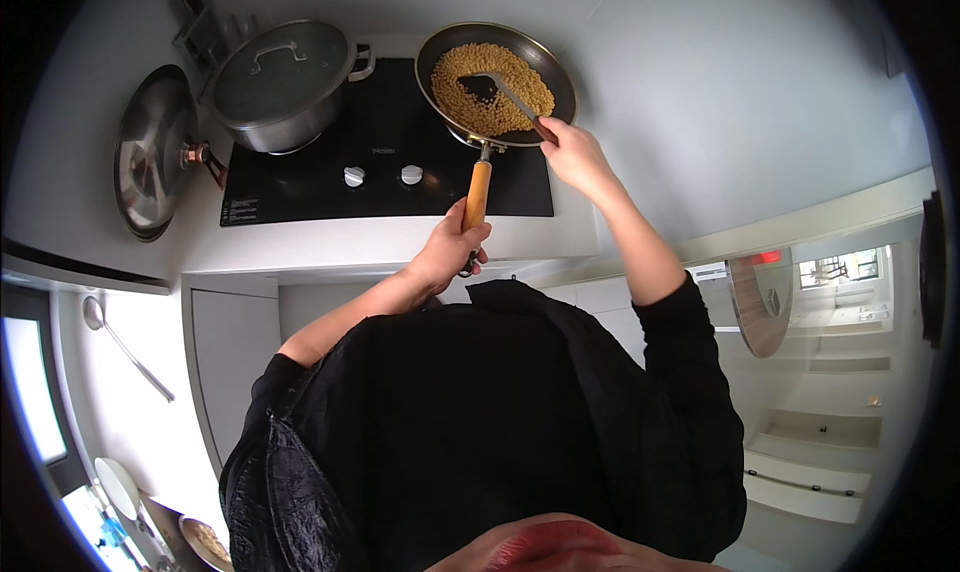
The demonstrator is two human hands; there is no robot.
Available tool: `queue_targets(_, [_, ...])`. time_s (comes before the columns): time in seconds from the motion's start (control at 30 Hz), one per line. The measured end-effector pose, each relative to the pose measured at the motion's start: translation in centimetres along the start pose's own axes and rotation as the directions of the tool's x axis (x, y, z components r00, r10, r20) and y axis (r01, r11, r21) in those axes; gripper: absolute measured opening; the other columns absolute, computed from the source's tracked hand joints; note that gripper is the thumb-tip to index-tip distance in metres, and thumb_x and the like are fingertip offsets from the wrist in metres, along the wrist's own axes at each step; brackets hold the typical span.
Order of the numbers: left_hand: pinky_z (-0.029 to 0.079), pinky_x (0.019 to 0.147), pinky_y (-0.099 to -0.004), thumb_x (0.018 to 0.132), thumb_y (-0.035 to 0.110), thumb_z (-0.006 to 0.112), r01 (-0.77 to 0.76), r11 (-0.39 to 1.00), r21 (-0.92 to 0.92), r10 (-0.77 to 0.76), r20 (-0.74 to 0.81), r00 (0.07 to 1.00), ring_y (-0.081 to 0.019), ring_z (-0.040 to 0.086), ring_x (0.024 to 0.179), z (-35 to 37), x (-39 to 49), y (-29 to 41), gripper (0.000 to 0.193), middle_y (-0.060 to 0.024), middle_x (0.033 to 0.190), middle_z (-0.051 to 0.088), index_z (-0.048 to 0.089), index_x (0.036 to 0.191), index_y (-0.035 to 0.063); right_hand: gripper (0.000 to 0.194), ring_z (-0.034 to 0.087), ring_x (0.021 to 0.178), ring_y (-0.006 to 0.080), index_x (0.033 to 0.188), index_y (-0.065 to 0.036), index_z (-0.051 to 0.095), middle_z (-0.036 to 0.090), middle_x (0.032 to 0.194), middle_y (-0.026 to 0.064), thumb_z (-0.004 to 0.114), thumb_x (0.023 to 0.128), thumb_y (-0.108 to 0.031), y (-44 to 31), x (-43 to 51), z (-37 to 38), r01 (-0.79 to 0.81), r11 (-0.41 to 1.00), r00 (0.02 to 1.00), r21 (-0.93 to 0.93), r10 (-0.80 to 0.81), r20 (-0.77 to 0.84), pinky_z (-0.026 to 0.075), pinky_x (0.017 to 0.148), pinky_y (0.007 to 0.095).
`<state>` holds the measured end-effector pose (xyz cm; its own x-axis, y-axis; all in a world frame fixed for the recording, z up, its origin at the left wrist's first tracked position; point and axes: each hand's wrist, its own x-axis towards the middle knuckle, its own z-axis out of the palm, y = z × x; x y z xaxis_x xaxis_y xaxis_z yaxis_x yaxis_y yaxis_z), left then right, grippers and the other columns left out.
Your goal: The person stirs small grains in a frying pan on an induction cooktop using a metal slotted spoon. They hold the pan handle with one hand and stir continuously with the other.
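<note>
A dark frying pan (559, 66) with a metal rim sits on the right side of the stove. Pale yellow beans (480, 54), probably soybeans, cover most of its bottom, with a bare dark patch near the middle. My left hand (450, 246) is wrapped around the pan's wooden handle (478, 189). In my right hand (574, 156) is a spatula (514, 99), held by its brown grip over the pan's near right rim. The spatula's dark blade rests among the beans, slanting up toward my hand.
A steel pot (289, 118) with a glass lid (285, 66) occupies the stove's left burner. Two knobs sit on the black glass cooktop (382, 193). A metal lid (154, 159) leans at the left wall. A ladle (127, 351) lies on the left white counter, with a bowl (202, 538) farther down.
</note>
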<state>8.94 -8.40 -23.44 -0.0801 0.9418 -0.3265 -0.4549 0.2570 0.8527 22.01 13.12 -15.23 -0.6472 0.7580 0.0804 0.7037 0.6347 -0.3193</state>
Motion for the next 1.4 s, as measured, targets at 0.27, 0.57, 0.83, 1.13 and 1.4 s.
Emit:
queue_targets(0.27, [0.049, 0.055, -0.0271, 0.1, 0.016, 0.059, 0.013, 1.0, 0.024, -0.013, -0.027, 1.0, -0.0137, 0.058, 0.072, 0.3, -0.3, 0.3, 0.065, -0.0078, 0.106, 0.055, 0.026, 0.155, 0.0047, 0.039, 0.066, 0.106, 0.0396, 0.13, -0.008, 0.065, 0.07, 0.113, 0.0217, 0.056, 0.092, -0.014, -0.9, 2.4, 0.8, 0.032, 0.999, 0.999, -0.013, -0.032, 0.011, 0.053, 0.094, 0.0472])
queue_targets(0.57, [0.048, 0.055, -0.0273, 0.1, 0.016, 0.059, 0.0, 1.0, 0.004, 0.0, -0.032, 0.999, -0.0133, 0.057, 0.072, 0.4, -0.4, 0.1, 0.063, -0.0081, 0.106, 0.055, 0.028, 0.154, 0.0034, 0.039, 0.069, 0.099, 0.0314, 0.129, -0.008, 0.066, 0.073, 0.11, 0.0173, 0.061, 0.09, -0.011, 1.4, -3.1, -9.3, 0.007, 1.0, 0.977, -0.008, -0.005, 0.213, 0.053, 0.086, 0.039])
queue_targets(0.83, [0.047, 0.05, -0.0271, 0.099, 0.014, 0.059, -0.014, 1.0, -0.025, 0.013, -0.029, 0.999, -0.0134, 0.057, 0.069, 0.4, -0.1, 0.1, 0.067, -0.0072, 0.1, 0.051, 0.025, 0.155, 0.0011, 0.043, 0.069, 0.102, 0.0249, 0.129, -0.011, 0.069, 0.073, 0.117, 0.0135, 0.066, 0.087, -0.003, 1.2, -6.6, -19.1, -0.15, 0.98, 0.966, -0.127, 0.173, 0.192, 0.053, 0.09, 0.0356])
queue_targets(1.13, [0.047, 0.055, -0.0263, 0.1, 0.017, 0.058, 0.003, 1.0, -0.01, -0.003, -0.031, 1.0, -0.013, 0.056, 0.071, 0.4, -0.3, 0.1, 0.066, -0.0084, 0.106, 0.054, 0.025, 0.156, 0.0042, 0.041, 0.068, 0.108, 0.0266, 0.133, -0.015, 0.067, 0.071, 0.125, 0.0095, 0.061, 0.092, -0.01, 4.5, -2.0, -15.1, -0.174, 0.954, 0.945, -0.245, 0.231, 0.23, 0.052, 0.094, 0.038])
queue_targets(1.4, [0.047, 0.055, -0.0265, 0.101, 0.017, 0.059, -0.017, 1.0, -0.012, 0.016, -0.033, 0.999, -0.0131, 0.056, 0.073, 0.4, -0.2, -0.2, 0.066, -0.0085, 0.106, 0.053, 0.025, 0.155, 0.0038, 0.042, 0.065, 0.111, 0.035, 0.136, -0.015, 0.062, 0.07, 0.122, 0.0141, 0.056, 0.095, -0.012, 6.3, 2.0, -7.4, -0.058, 0.975, 0.992, -0.214, 0.08, 0.095, 0.052, 0.094, 0.0447])
